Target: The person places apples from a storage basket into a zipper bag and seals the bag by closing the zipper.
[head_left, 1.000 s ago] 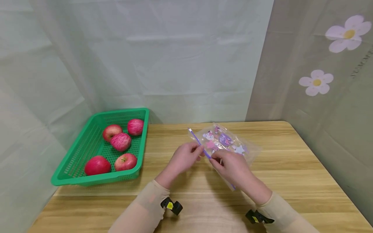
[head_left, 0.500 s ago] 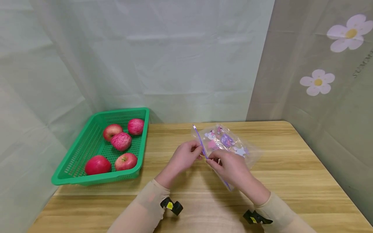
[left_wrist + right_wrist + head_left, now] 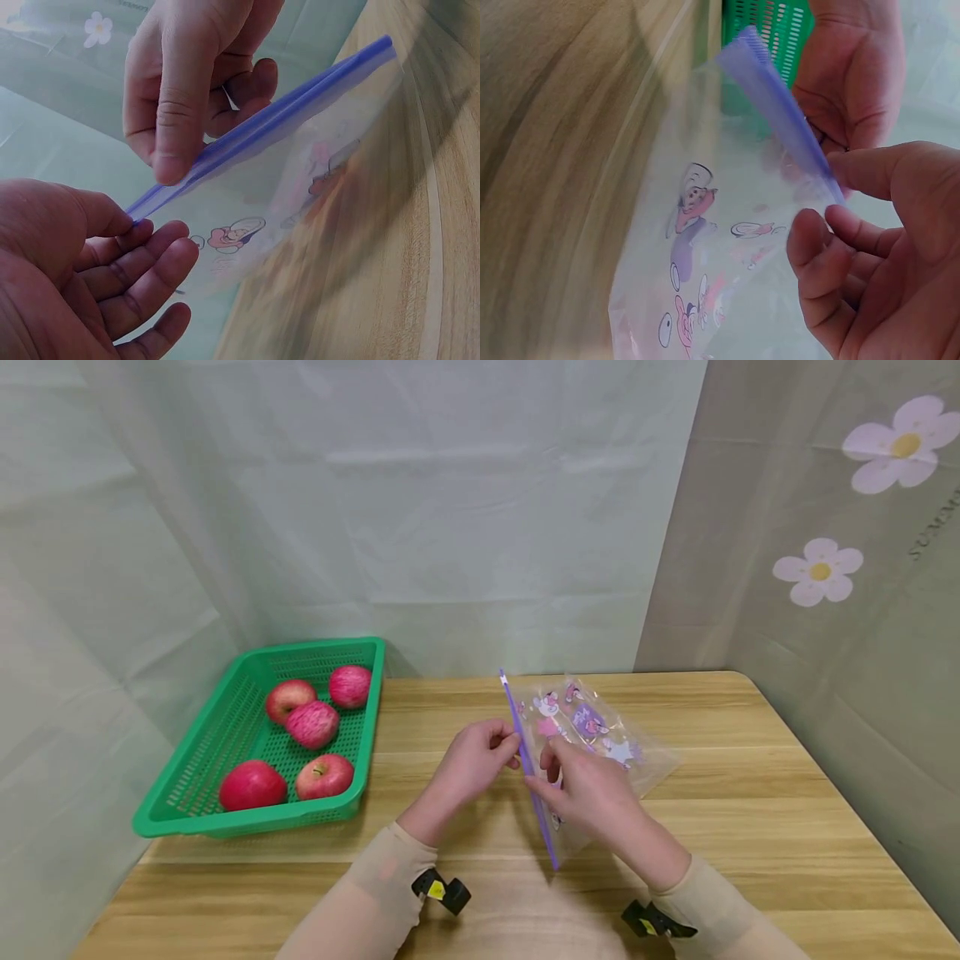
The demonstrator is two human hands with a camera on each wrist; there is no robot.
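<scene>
A clear plastic zip bag [image 3: 617, 735] with pink and purple cartoon prints and a purple zip strip [image 3: 538, 814] is held over the table. My left hand [image 3: 476, 762] pinches the strip near its upper part; in the left wrist view its thumb and index finger [image 3: 135, 232] meet at the strip's end part. Thumb and index of my right hand [image 3: 592, 787] are at the strip just beside, the thumb [image 3: 174, 161] on its near face. The right wrist view shows the right hand [image 3: 907, 247] with its other fingers curled beside the bag. The bag looks flat.
A green plastic basket [image 3: 367, 727] with several red apples [image 3: 312, 724] stands at the left of the wooden table [image 3: 750, 827]. Pale cloth [image 3: 480, 527] hangs behind the table and at its sides, with printed flowers on the right.
The zip strip has swung toward upright in the head view, its lower end moving left and its top slightly right. My right hand has shifted slightly left along it; the left stays.
</scene>
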